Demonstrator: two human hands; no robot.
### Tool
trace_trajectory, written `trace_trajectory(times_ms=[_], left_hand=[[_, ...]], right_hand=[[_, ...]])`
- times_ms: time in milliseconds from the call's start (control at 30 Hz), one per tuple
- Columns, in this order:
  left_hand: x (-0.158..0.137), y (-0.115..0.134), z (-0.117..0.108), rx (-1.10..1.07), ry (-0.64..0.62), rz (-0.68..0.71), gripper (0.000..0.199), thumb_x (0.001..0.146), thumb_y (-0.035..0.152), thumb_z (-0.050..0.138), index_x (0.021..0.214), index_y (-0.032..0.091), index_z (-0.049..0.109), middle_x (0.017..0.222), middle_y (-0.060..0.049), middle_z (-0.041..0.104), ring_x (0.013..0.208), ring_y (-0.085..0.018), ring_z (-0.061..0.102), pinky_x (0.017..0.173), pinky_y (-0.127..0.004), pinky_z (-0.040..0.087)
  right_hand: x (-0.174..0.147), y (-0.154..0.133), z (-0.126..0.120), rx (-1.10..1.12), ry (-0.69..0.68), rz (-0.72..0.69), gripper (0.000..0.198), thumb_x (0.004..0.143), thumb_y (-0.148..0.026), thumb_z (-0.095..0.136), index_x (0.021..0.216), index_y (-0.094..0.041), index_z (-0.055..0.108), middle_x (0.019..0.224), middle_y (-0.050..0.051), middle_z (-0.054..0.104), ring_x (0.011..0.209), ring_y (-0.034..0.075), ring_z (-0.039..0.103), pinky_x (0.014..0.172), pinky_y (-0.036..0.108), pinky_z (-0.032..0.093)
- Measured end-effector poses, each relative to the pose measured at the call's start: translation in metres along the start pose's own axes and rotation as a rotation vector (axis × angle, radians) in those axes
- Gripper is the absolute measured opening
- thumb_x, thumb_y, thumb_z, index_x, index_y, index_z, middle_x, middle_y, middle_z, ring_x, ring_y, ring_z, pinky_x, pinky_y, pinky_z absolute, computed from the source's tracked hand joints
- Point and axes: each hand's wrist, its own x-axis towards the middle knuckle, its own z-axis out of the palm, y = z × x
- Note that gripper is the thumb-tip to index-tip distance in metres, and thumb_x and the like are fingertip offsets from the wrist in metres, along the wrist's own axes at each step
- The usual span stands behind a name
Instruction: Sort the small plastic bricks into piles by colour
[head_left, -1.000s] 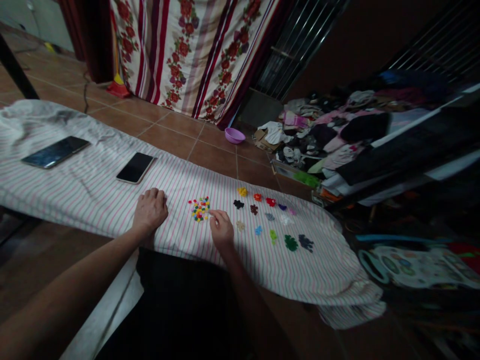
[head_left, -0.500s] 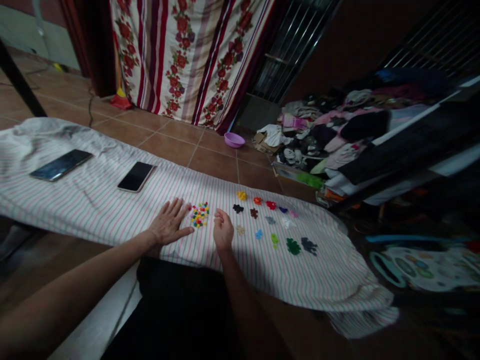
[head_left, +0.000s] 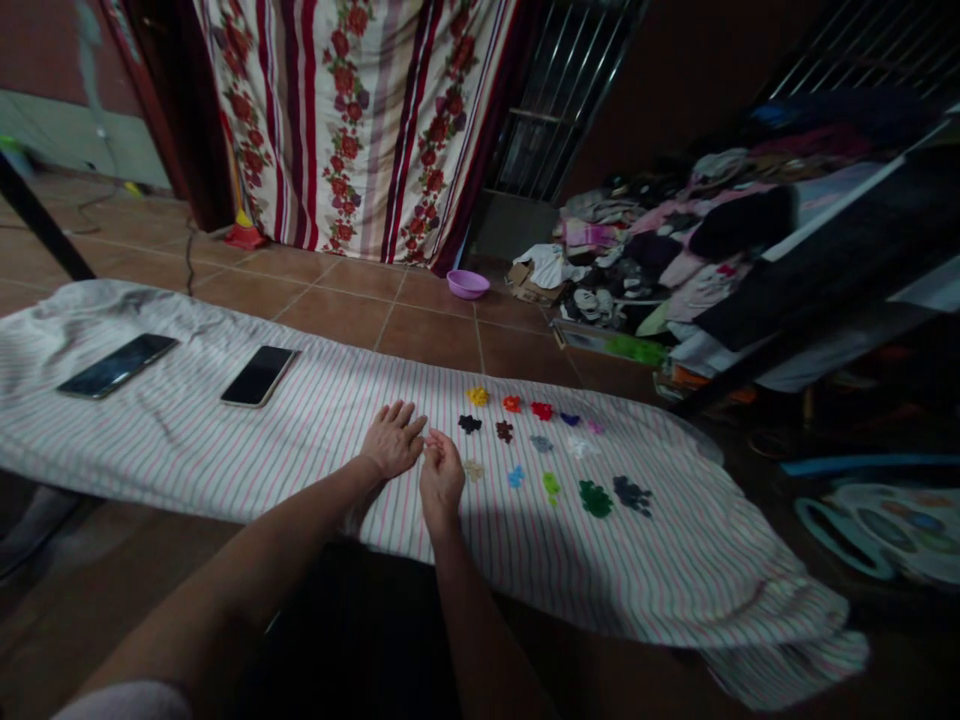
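Tan bits (head_left: 474, 470) sit in a loose clump on the striped cloth (head_left: 330, 410), just right of the R hand (head_left: 441, 478), on its knuckle side; no clear long axis. R hand is the nearer of the 2; L hand (head_left: 393, 443) is across on its other side. R fingers are curled in, tips toward the L hand, so turned away from the tan; can't tell if they pinch anything, or if the hands touch. L hand is palm down, fingers spread; can't see what's under it, if anything.

Black bits (head_left: 470, 424) lie up & right of the R fingertips, w/ yellow bits (head_left: 478, 396) behind, nr the far edge. Light blue bits (head_left: 515, 476), lime bits (head_left: 551, 487), dk green bits (head_left: 596, 499) & dk grey bits (head_left: 633, 495) run off rightward from the tan. Approx 14 clumps, 3 rough rows.

Near edge of cloth passes under both forearms. Left of the L hand, stripes run on to a phone (head_left: 260, 376), then a tablet (head_left: 118, 366). Purple basin (head_left: 468, 284) is on the floor (head_left: 360, 310) past the far edge.
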Motion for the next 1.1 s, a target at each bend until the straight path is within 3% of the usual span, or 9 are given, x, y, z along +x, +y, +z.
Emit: trace_trajectory(times_ms=[233,400,533,700,867,1000,1100], left_hand=[[-0.036,-0.016,-0.016,0.022,-0.023,0.204,0.045,0.099,0.034,0.035,0.135,0.017,0.056,0.145,-0.014,0.054,0.14,-0.027,0.044,0.116,-0.048,0.037],[-0.06,-0.028,-0.025,0.073,0.008,0.125,0.046,0.1,0.036,0.034,0.138,0.018,0.054,0.149,-0.015,0.05,0.145,-0.029,0.037,0.115,-0.049,0.038],[-0.061,-0.024,-0.025,0.073,0.022,0.088,0.052,0.1,0.039,0.034,0.147,0.019,0.042,0.154,-0.015,0.043,0.148,-0.029,0.031,0.116,-0.052,0.036],[-0.06,-0.022,-0.021,0.095,0.026,-0.063,0.065,0.099,0.047,0.032,0.145,0.001,0.041,0.153,-0.027,0.038,0.147,-0.034,0.03,0.117,-0.051,0.034],[-0.057,-0.022,-0.011,0.11,0.044,-0.139,0.063,0.1,0.047,0.028,0.145,0.005,0.042,0.151,-0.023,0.043,0.146,-0.032,0.034,0.115,-0.053,0.035],[-0.048,-0.026,-0.012,0.096,0.028,-0.082,0.057,0.1,0.043,0.03,0.144,0.01,0.044,0.151,-0.019,0.046,0.144,-0.03,0.038,0.114,-0.051,0.037],[-0.04,-0.026,-0.016,0.077,0.018,-0.024,0.052,0.099,0.038,0.032,0.142,0.014,0.048,0.151,-0.015,0.047,0.144,-0.029,0.039,0.113,-0.048,0.038]], right_hand=[[-0.001,-0.002,-0.003,0.019,-0.009,-0.004,0.035,0.085,-0.028,0.041,0.105,-0.018,0.068,0.098,0.01,0.076,0.092,0.022,0.07,0.087,0.036,0.053],[-0.002,-0.01,-0.004,-0.038,-0.042,-0.002,0.036,0.085,-0.027,0.041,0.104,-0.018,0.07,0.096,0.01,0.075,0.092,0.023,0.07,0.087,0.037,0.052],[-0.004,-0.016,-0.003,-0.153,-0.078,-0.127,0.039,0.086,-0.023,0.038,0.105,-0.017,0.071,0.1,0.01,0.073,0.096,0.023,0.067,0.09,0.038,0.05],[-0.008,-0.02,-0.001,-0.303,-0.206,-0.332,0.044,0.083,-0.01,0.038,0.106,-0.018,0.074,0.104,0.01,0.069,0.102,0.021,0.062,0.095,0.037,0.049],[-0.011,-0.023,-0.003,-0.433,-0.287,-0.362,0.049,0.083,-0.003,0.041,0.112,-0.025,0.075,0.11,0.007,0.067,0.105,0.019,0.058,0.097,0.031,0.046],[-0.012,-0.023,-0.002,-0.453,-0.303,-0.36,0.051,0.083,-0.002,0.042,0.113,-0.026,0.074,0.115,0.007,0.066,0.106,0.02,0.058,0.097,0.032,0.046],[-0.009,-0.02,-0.001,-0.383,-0.229,-0.316,0.049,0.08,-0.001,0.038,0.106,-0.021,0.074,0.11,0.008,0.068,0.106,0.02,0.059,0.098,0.033,0.046]])
